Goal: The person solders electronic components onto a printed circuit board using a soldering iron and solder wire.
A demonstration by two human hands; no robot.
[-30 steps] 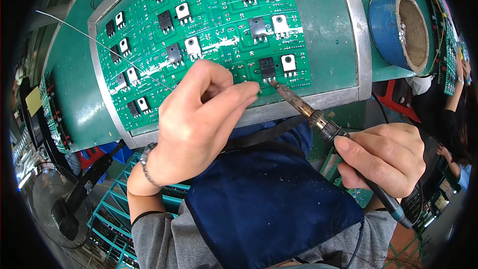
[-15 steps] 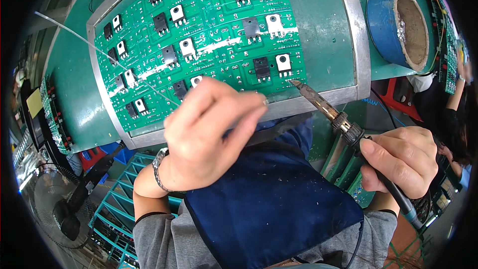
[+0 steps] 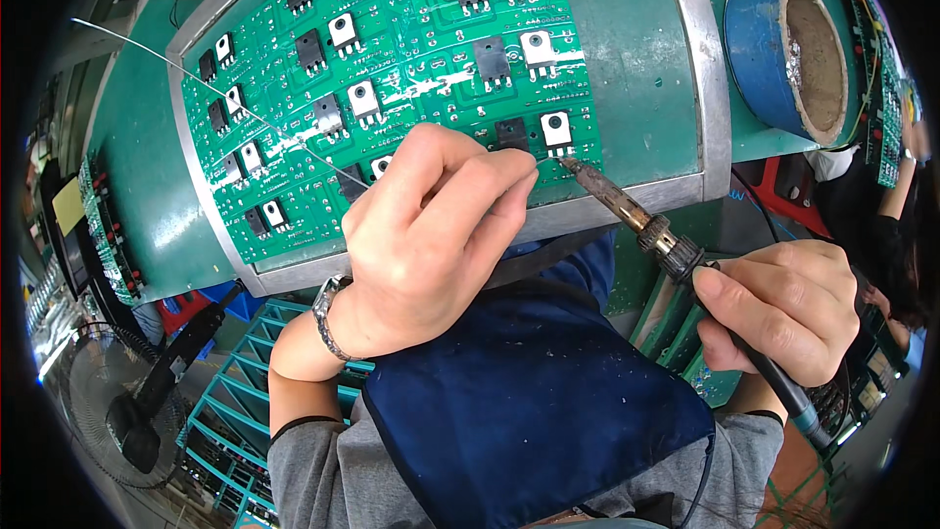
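Observation:
A green circuit board point(image 3: 431, 103) bearing rows of black and white three-legged components lies in front of me. My right hand point(image 3: 778, 313) grips a soldering iron point(image 3: 676, 253) by its black handle. The iron's tip touches or nearly touches the legs of the nearest white component point(image 3: 555, 129), at the board's near right corner. Fingers pinched, my left hand point(image 3: 436, 225) holds a thin solder wire point(image 3: 264, 120) whose long tail runs off to the upper left. The wire's short front end pokes out toward the iron's tip. My left hand covers part of the board's near edge.
A metal frame point(image 3: 707, 88) borders the green work surface around the board. At the right stands a blue round tub point(image 3: 759, 54) with a crusted rim. A fan point(image 3: 108, 411) is at the lower left, beside a teal rack point(image 3: 230, 431). Another person's arm point(image 3: 896, 191) shows far right.
My left hand has moved right and slightly up, bringing the solder wire to the iron's tip. The iron has shifted a little left, toward the white component's legs.

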